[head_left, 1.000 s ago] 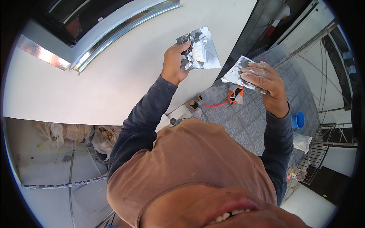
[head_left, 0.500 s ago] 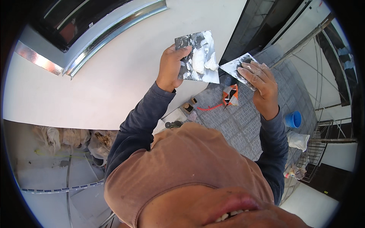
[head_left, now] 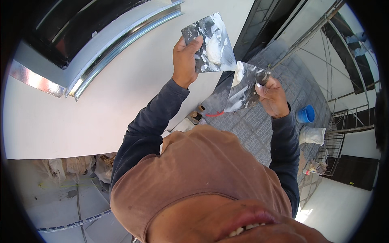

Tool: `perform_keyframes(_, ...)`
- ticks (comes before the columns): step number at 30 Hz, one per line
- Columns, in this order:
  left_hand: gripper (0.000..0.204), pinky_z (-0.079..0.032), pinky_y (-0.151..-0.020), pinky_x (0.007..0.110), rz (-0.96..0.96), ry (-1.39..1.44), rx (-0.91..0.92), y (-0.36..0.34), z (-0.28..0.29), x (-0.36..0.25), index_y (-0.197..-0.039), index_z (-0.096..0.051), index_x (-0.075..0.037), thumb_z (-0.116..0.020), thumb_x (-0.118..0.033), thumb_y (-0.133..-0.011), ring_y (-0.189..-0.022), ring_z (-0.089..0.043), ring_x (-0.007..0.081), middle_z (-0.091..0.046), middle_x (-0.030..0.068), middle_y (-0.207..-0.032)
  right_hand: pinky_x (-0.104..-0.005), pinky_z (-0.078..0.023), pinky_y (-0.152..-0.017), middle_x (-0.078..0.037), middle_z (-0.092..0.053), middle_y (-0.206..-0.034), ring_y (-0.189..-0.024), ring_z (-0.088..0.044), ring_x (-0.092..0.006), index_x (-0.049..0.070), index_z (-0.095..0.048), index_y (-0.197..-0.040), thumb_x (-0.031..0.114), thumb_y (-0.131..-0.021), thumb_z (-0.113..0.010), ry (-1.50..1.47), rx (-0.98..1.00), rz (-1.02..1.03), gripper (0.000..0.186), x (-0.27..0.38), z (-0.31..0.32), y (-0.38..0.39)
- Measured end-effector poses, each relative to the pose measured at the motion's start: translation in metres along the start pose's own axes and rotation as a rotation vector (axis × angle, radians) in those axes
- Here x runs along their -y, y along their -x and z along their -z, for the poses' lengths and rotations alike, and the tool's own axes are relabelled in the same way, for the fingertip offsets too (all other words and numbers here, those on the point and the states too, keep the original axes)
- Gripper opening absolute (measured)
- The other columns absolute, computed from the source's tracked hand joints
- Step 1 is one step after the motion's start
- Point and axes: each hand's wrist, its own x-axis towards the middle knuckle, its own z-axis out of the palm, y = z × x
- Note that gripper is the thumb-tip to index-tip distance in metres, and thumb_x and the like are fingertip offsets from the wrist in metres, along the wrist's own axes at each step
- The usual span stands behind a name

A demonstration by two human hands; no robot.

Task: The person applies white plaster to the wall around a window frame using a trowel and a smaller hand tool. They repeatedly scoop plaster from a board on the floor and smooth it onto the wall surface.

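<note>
My left hand (head_left: 185, 60) grips a dark, flat putty spreader (head_left: 199, 29), thumb on its upper face. A lump of white putty (head_left: 214, 50) and several smears lie on that face. In my right hand (head_left: 276, 99) is a second dark putty spreader (head_left: 242, 92), thumb on top and fingers mostly hidden beneath. White putty (head_left: 239, 73) sits near its upper left corner, with streaks further down. The two spreaders are close together, the right one's upper left corner by the left one's lower right corner; whether they touch I cannot tell.
A large white wall (head_left: 109, 105) stands at the left, below a metal channel (head_left: 125, 50) along a dark window. On the right, a blue bucket (head_left: 306, 114) and a white sack (head_left: 312, 136) stand on grey paving (head_left: 257, 129). Metal poles (head_left: 310, 34) rise beyond. Plastic-wrapped bundles (head_left: 71, 167) lie lower left.
My right hand has turned its spreader over, so the thumb and putty now show. Some putty has passed from the left spreader to the right one. My left hand sits slightly higher.
</note>
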Motion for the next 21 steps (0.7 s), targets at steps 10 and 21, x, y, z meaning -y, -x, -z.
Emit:
perform_keyframes(10,0.024,-0.061,-0.089,0.039,0.338,0.267,0.169,-0.016,0.05,-0.026,-0.124,-0.063,0.001,-0.055,-0.008,-0.102,-0.098,-0.074,0.0244,-0.073,0.0127,-0.114,-0.0386,-0.058,-0.094,-0.011,-0.069,-0.121,-0.106,-0.071,-0.0222,-0.001,-0.054,-0.133,0.005,-0.102,-0.057,-0.431,-0.359,0.224,0.032,-0.028,-0.019,-0.042)
perform_keyframes(21,0.041,-0.051,-0.098,0.033,0.236,-0.316,0.374,-0.046,0.039,-0.042,-0.136,-0.058,0.002,-0.061,-0.008,-0.097,-0.108,-0.065,0.0163,-0.068,0.0077,-0.118,-0.0317,-0.055,-0.091,-0.008,-0.07,-0.116,-0.1,-0.069,-0.0176,-0.001,-0.06,-0.13,0.002,-0.097,-0.061,0.047,-0.608,0.513,0.032,0.061,-0.09,-0.059)
